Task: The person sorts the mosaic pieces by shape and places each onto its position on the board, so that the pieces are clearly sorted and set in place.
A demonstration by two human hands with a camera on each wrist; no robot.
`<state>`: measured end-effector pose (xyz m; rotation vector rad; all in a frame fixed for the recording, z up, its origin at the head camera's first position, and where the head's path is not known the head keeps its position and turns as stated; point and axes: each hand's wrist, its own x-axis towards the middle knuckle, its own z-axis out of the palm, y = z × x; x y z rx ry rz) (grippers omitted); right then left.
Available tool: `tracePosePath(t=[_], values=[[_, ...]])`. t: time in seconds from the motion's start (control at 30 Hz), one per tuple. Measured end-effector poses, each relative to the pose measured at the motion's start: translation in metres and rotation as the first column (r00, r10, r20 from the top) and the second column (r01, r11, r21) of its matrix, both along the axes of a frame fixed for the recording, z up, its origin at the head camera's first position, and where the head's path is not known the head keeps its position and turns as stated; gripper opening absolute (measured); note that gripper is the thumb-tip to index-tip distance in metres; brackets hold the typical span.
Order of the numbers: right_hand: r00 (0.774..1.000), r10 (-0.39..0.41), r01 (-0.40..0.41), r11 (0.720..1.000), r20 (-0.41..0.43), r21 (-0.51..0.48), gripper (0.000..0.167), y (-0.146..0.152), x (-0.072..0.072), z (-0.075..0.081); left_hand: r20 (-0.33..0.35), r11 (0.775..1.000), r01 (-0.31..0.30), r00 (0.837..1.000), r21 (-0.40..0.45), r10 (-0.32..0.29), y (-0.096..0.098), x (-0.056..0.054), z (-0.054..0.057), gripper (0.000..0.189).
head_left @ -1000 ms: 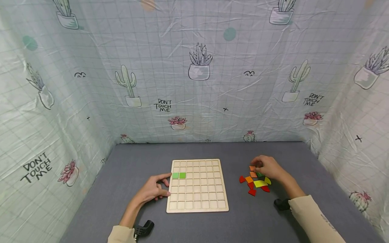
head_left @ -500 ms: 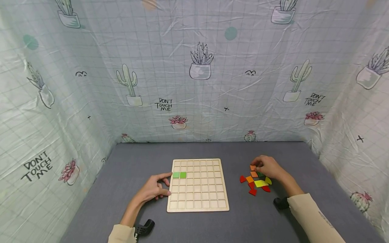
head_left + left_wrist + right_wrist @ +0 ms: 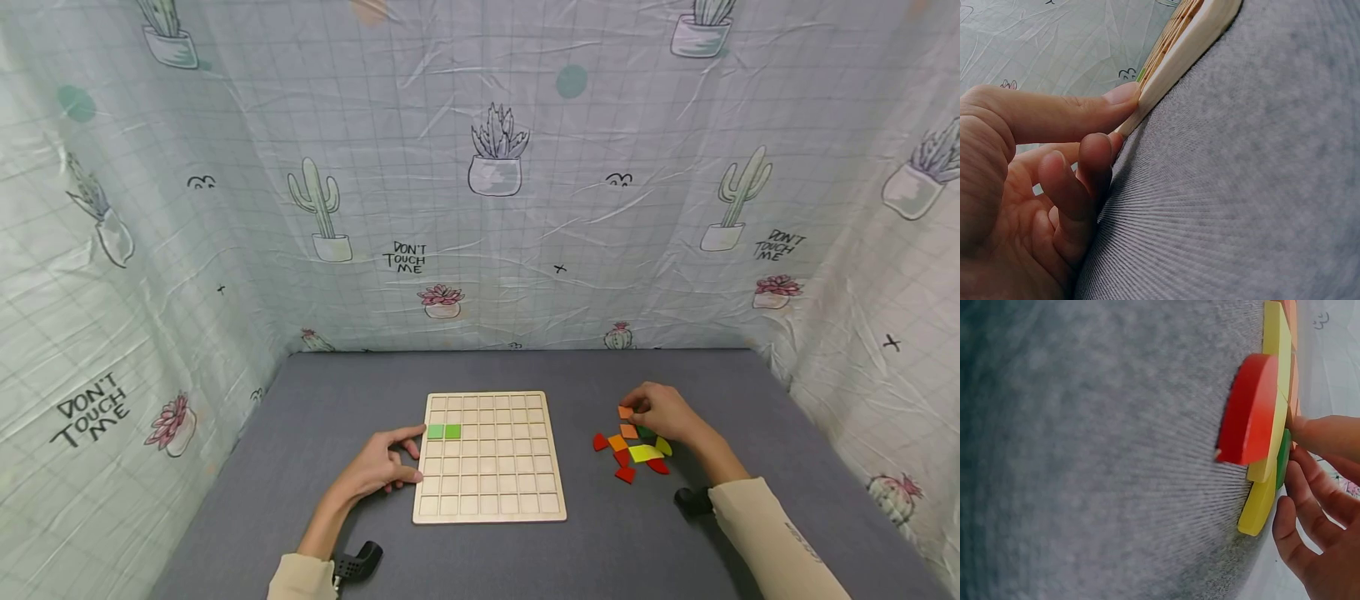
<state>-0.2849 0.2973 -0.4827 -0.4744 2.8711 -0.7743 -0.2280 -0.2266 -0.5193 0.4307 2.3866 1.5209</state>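
In the head view my left hand (image 3: 378, 463) rests against the left edge of a pale wooden grid board (image 3: 488, 483), index finger and thumb spread along it. The left wrist view shows the thumb (image 3: 1100, 115) pressed to the board's side and the other fingers loosely bent. Two green square tiles (image 3: 444, 432) sit side by side in the third row, at its left end. My right hand (image 3: 663, 412) reaches over the far side of a pile of coloured pieces, thumb and index finger pinching an orange square tile (image 3: 625, 412). The fingertips partly hide it.
Around the right hand lie another orange tile (image 3: 628, 431), a yellow piece (image 3: 645, 453), several red pieces (image 3: 625, 474) and a green piece (image 3: 1283, 459). Everything is on a grey cloth-covered table (image 3: 517, 558). A patterned sheet (image 3: 420, 200) hangs behind and at both sides.
The head view has shifted very slightly. Both hands, the board and the pieces stay in the same places relative to one another.
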Motion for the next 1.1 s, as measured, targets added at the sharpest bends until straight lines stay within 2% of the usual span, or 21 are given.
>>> tracePosePath(t=[0.47,0.77,1.1], values=[[1.000,0.013,-0.013,1.000,-0.017,0.004,0.020,-0.005,0.002,0.000,0.008,1.000,-0.002,1.000,0.005,0.002,0.000,0.000,0.002,0.080],[1.000,0.017,-0.016,0.999,0.025,-0.027,0.022,-0.016,0.005,0.004,0.022,1.000,-0.014,1.000,0.013,0.013,0.000,0.000,0.001,0.081],[0.998,0.055,-0.056,0.998,-0.029,-0.037,0.020,-0.032,0.006,0.009,0.025,1.000,-0.010,1.000,0.012,0.010,0.000,0.000,0.002,0.081]])
